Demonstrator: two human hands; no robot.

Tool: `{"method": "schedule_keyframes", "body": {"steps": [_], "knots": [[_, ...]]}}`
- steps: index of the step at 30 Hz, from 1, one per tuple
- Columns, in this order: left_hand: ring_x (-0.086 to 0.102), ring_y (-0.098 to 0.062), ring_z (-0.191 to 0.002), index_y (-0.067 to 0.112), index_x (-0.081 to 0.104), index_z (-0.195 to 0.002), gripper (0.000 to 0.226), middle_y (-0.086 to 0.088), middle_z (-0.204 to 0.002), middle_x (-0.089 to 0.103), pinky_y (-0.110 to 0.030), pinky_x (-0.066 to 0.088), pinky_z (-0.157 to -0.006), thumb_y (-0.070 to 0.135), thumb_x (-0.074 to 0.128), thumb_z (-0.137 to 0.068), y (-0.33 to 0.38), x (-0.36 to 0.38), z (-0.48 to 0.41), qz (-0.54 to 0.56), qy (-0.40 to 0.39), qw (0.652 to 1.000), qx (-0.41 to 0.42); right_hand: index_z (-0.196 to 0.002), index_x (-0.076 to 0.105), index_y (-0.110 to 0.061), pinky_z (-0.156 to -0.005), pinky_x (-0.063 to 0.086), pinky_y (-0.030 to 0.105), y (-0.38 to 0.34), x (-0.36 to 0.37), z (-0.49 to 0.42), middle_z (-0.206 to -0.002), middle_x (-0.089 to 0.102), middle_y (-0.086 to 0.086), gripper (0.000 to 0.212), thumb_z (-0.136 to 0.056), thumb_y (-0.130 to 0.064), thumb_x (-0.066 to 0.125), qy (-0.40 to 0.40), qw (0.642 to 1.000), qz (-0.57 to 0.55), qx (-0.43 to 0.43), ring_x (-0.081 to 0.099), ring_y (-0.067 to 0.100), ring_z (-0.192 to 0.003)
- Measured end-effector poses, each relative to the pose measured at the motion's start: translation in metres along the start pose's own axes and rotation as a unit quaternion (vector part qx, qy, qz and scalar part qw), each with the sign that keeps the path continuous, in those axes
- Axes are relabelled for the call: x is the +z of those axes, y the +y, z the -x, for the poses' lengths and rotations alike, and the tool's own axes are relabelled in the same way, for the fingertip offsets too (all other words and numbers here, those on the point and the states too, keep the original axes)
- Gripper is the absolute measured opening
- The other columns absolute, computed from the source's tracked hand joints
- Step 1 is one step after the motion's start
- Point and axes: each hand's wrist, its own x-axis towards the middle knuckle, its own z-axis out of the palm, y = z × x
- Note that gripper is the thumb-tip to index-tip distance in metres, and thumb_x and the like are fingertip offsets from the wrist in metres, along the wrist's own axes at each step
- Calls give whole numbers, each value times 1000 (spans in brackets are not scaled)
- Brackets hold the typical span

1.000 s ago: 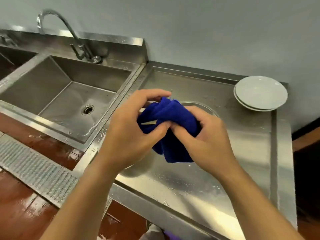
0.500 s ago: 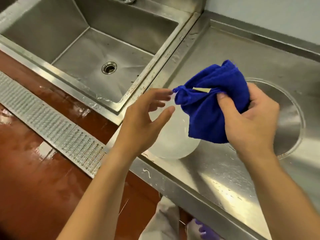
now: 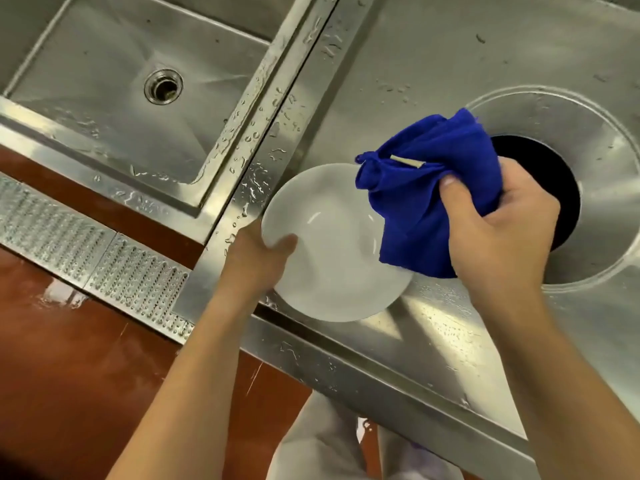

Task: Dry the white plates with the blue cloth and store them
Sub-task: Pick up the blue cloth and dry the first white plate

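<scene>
My left hand (image 3: 258, 261) is gripping the round white ceramic plate (image 3: 332, 258) at its nine o'clock rim. My right hand (image 3: 498, 233) is clenching the bunched blue cloth (image 3: 426, 199), draping the plate's three o'clock edge.

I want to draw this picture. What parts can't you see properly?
- Right part of the white plate: head view, under the blue cloth.
- Left hand fingers: behind the plate; only the thumb shows.
- Inside the round hole: too dark, partly behind the right hand.
- Sink: cut off at the top edge.

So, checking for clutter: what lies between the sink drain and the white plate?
Head view: only the sink wall and wet steel rim between drain and white plate.
</scene>
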Motion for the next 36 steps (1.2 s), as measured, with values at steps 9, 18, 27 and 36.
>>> {"method": "schedule_keyframes", "body": {"steps": [9, 18, 27, 36], "knots": [[66, -29, -107, 32, 63, -118, 34, -3, -115, 71, -36, 64, -55, 4, 60, -100, 31, 13, 21, 251, -83, 962, -63, -82, 58, -39, -63, 44, 10, -10, -36, -23, -69, 61, -23, 16, -91, -29, 67, 83, 996, -30, 24, 55, -7, -63], [82, -18, -84, 38, 70, -123, 44, 3, -107, 82, -41, 63, -58, 22, 67, -81, 135, 28, 54, 338, -143, 928, 66, -81, 62, -38, -68, 49, 25, -58, -117, -58, -77, 63, -14, 11, -89, -34, 68, 166, 982, -95, 4, 56, 3, -71], [77, -17, -111, 38, 60, -140, 56, 4, -126, 79, -33, 65, -75, 61, 59, -89, 213, 75, 119, 351, -231, 893, 165, -123, 60, -33, -78, 38, 2, -85, -171, -75, -105, 63, -11, 31, -93, -25, 67, 138, 987, 33, -77, 54, 4, -89], [72, -25, -122, 32, 57, -144, 59, -5, -128, 76, -41, 63, -93, 62, 48, -93, 215, 119, 124, 311, -199, 906, 209, -90, 52, -36, -70, 50, 35, -35, -162, -66, -86, 66, -6, 10, -88, -37, 61, -223, 948, 222, -53, 67, 23, -84]]}}
